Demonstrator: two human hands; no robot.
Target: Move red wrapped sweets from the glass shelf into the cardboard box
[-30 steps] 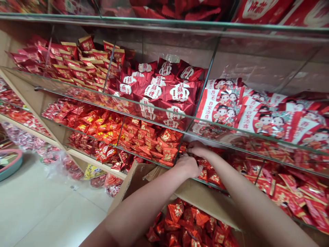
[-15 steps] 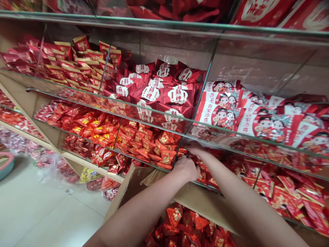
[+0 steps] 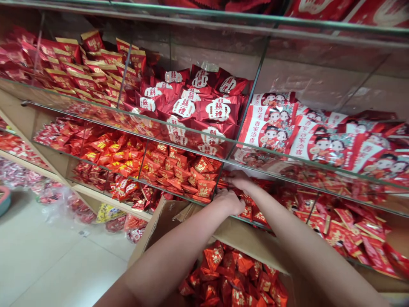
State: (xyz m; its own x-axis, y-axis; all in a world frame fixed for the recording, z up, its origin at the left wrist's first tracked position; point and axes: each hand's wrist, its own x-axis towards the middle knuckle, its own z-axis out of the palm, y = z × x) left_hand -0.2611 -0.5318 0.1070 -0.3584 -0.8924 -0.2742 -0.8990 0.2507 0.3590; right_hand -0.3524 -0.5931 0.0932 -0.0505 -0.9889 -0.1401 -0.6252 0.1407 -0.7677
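Both my hands are inside a lower glass compartment, among small red wrapped candies (image 3: 247,209). My left hand (image 3: 229,202) is at the front by the glass divider, its fingers bent and mostly hidden against the candies. Just behind it, my right hand (image 3: 239,181) reaches in under the shelf above, fingers pointing left, the tips lost in shadow. Whether either hand grips a candy cannot be made out. Below my forearms stands an open cardboard box (image 3: 255,245) holding many red-and-gold wrapped candies (image 3: 228,273).
Red candies (image 3: 179,170) fill the compartment left of the divider. Above are dark red packets (image 3: 217,111) and white-and-red packets (image 3: 275,128) behind a glass shelf edge (image 3: 191,135). Bagged sweets (image 3: 110,213) lie on the tiled floor (image 3: 64,256) at left, near a teal basin (image 3: 4,200).
The view has tilted slightly, so the shelves sit a little higher and more of the box's candies show. My hands stay at the same compartment, with only slight finger movement.
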